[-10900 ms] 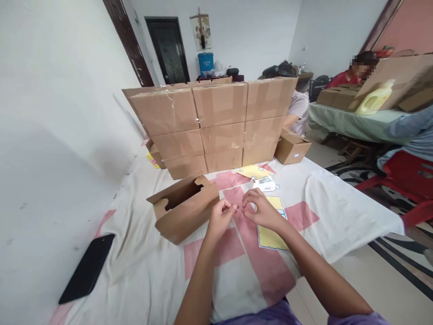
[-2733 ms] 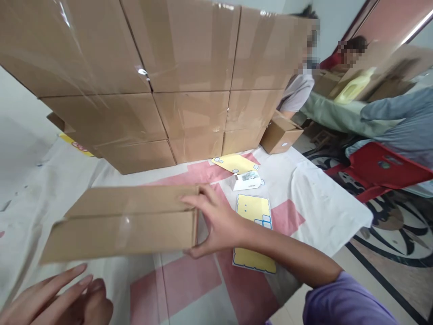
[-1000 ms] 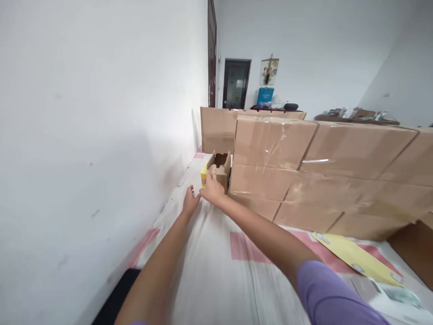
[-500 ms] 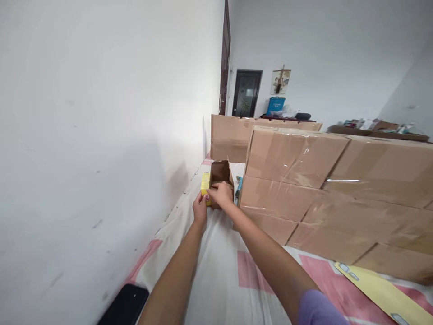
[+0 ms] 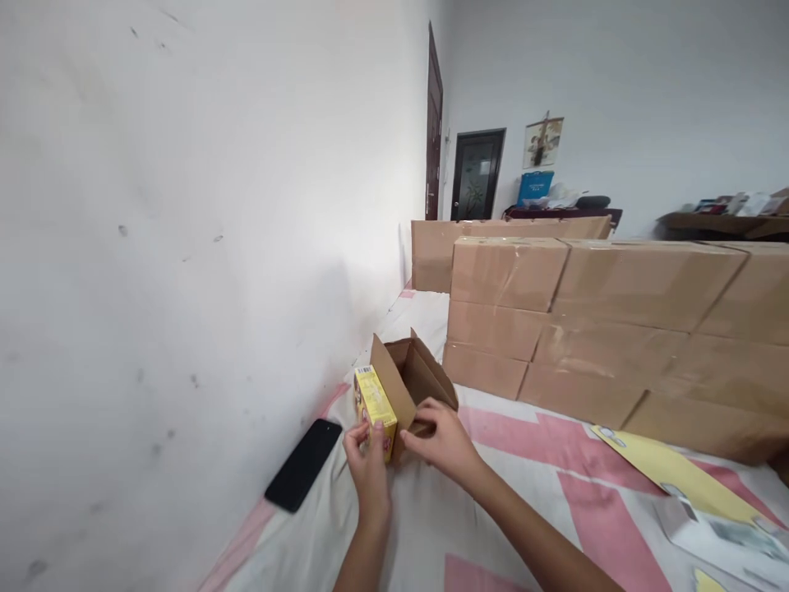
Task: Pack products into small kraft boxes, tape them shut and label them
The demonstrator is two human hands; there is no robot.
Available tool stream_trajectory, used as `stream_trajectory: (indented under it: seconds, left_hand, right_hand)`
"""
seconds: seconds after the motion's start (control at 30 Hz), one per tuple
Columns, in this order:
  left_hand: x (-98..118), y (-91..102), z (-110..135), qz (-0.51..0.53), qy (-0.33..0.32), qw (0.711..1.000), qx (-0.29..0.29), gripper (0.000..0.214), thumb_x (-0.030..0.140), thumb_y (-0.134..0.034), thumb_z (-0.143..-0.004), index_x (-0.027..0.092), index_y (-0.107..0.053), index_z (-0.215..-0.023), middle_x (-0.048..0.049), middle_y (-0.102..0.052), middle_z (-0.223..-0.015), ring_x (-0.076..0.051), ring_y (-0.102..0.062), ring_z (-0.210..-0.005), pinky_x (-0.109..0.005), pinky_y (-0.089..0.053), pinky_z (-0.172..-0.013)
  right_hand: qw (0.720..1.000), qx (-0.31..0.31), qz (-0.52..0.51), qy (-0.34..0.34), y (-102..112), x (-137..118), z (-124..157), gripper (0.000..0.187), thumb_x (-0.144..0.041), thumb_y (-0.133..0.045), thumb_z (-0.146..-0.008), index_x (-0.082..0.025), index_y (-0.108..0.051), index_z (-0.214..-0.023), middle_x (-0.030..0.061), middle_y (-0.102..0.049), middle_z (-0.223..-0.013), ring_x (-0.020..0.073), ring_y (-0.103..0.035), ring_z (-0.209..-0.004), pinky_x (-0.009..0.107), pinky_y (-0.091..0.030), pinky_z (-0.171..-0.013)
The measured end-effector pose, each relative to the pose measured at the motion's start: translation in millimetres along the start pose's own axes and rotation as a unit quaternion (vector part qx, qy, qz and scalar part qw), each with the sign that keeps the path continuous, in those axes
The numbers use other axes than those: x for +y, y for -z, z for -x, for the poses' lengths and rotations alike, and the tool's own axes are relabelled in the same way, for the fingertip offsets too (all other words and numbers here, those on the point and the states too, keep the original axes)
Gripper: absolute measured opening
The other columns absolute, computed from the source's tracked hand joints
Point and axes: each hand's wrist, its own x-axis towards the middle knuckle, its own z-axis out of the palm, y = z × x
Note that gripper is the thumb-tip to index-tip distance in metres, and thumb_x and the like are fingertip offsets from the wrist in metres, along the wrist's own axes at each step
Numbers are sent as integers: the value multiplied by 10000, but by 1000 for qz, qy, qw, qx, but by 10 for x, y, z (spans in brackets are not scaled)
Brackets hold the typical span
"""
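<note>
A small open cardboard box (image 5: 414, 386) with raised flaps lies on the white and pink cloth (image 5: 511, 460) near the wall. A yellow carton (image 5: 373, 408) lies against its left side. My left hand (image 5: 368, 456) is closed on the near end of the yellow carton. My right hand (image 5: 440, 439) grips the near edge of the open box, fingers curled over it.
A black phone (image 5: 303, 463) lies on the cloth by the wall, left of my hands. A stack of taped cardboard boxes (image 5: 592, 329) runs along the right. Yellow sheets (image 5: 666, 469) and a white packet (image 5: 721, 534) lie at the lower right.
Both hands have drawn the open box and the yellow carton toward me along the wall. The view has dropped and the phone now lies just left of them.
</note>
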Motion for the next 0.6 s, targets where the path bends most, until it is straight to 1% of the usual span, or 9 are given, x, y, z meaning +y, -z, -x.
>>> stream_trajectory:
  seconds: [0.1, 0.17, 0.23, 0.3, 0.37, 0.43, 0.47, 0.53, 0.6]
  left_hand:
    - [63, 170, 675, -2, 27, 1000, 3, 467, 582, -723, -771, 229, -566, -1034, -47, -614, -1056, -192, -644, -901, -318, -547, -743]
    - [96, 280, 1108, 30, 54, 998, -1, 458, 569, -733, -758, 233, -548, -1008, -53, -608, -1094, -188, -637, -892, -294, -541, -701]
    - [156, 409, 1444, 86, 92, 992, -8, 464, 548, -766, -714, 234, -538, -969, -45, -606, -1102, -186, -633, -879, -273, -532, -664]
    - [262, 545, 1629, 134, 136, 981, -23, 475, 534, -794, -665, 240, -548, -947, -26, -626, -1044, -184, -633, -838, -265, -524, -629]
    - [417, 660, 1658, 165, 180, 968, -51, 476, 547, -795, -635, 260, -583, -950, -19, -664, -987, -204, -648, -825, -293, -546, -633]
    - [620, 725, 1580, 192, 206, 957, -74, 467, 590, -754, -643, 294, -626, -981, -25, -703, -1021, -254, -675, -917, -354, -587, -693]
    - [740, 734, 1520, 204, 207, 953, -82, 467, 609, -721, -662, 311, -643, -1014, -27, -714, -1067, -280, -676, -999, -384, -600, -740]
    - [1011, 711, 1387, 215, 191, 952, -105, 488, 635, -650, -701, 329, -664, -1082, -29, -721, -1142, -315, -652, -1136, -416, -606, -804]
    - [1304, 655, 1252, 197, 171, 956, -137, 532, 640, -606, -708, 334, -671, -1139, -30, -726, -1168, -334, -632, -1192, -417, -608, -799]
  right_hand:
    - [999, -4, 30, 24, 191, -68, 647, 78, -267, -734, -773, -204, -774, -794, 50, -617, -904, 197, -642, -825, 314, -535, -742]
    - [996, -36, 63, 54, 439, -96, 1056, 98, -250, -749, -755, -213, -766, -844, 55, -616, -946, 215, -642, -894, 333, -537, -794]
    - [989, -77, 98, 82, 768, -127, 1441, 259, -236, -748, -760, -241, -762, -1019, 71, -626, -1051, 247, -632, -1027, 363, -534, -886]
    - [982, -103, 131, 86, 1122, -166, 1787, 446, -241, -722, -809, -277, -693, -1252, 92, -612, -1226, 270, -589, -1185, 375, -522, -962]
    - [978, -111, 163, 70, 1430, -199, 2082, 546, -265, -646, -902, -315, -559, -1439, 103, -547, -1399, 268, -545, -1283, 339, -541, -932]
    - [969, -121, 204, 64, 1632, -204, 2317, 558, -283, -536, -987, -355, -438, -1532, 102, -479, -1501, 254, -553, -1291, 309, -561, -857]
    - [962, -127, 229, 71, 1687, -192, 2411, 555, -281, -489, -1011, -371, -400, -1551, 101, -461, -1525, 255, -561, -1287, 312, -564, -836]
    - [947, -138, 276, 93, 1723, -149, 2549, 552, -265, -438, -1028, -391, -373, -1562, 99, -465, -1528, 271, -567, -1290, 348, -564, -852]
    - [937, -142, 298, 109, 1709, -101, 2630, 556, -250, -410, -1033, -390, -361, -1568, 102, -478, -1517, 286, -557, -1308, 386, -557, -891]
